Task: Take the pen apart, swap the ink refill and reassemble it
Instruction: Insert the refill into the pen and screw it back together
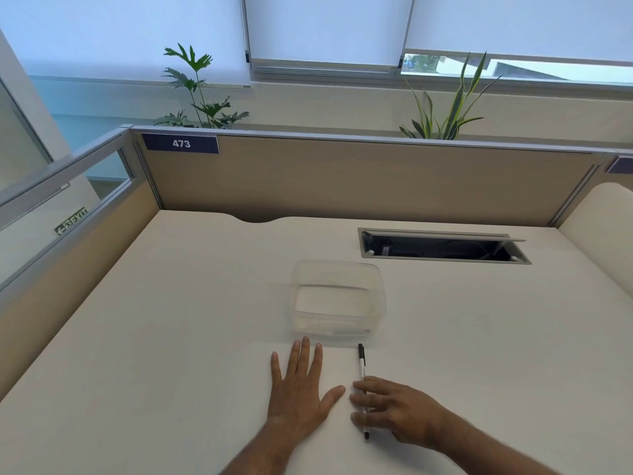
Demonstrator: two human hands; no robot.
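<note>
- Pale cream desk [171,337] fills the lower view, closed at the far side and at the left by tan partition panels [342,180] with grey metal rails; a blue label [181,144] reading 473 sits on the far panel.
- Behind the panels stand two green plants [200,94], and above them are windows with white roller blinds [325,25].
- At the far right of the desk a rectangular cable hatch [442,246] lies open, dark inside, with its lid tilted up.
- A clear plastic container [337,299] stands in the middle of the desk, just beyond the hands, with no lid on it; it looks empty.
- Wide bare surface is free to the left and to the right of the hands, and also between the container and the panels.
- The left hand [301,389] lies flat on the desk, palm down, fingers spread, its grip released and holding nothing; its fingertips reach near the container's near wall.
- The right hand [394,409] rests over the pen [362,368], its fingers laid across the lower barrel, loosely curved and not clenched around it.
- The pen lies on the desk between the two hands, almost straight away from the person, whole and not taken apart.
- It has a white barrel, a black cap at the far end near the container, and a dark tip at the near end.
</note>
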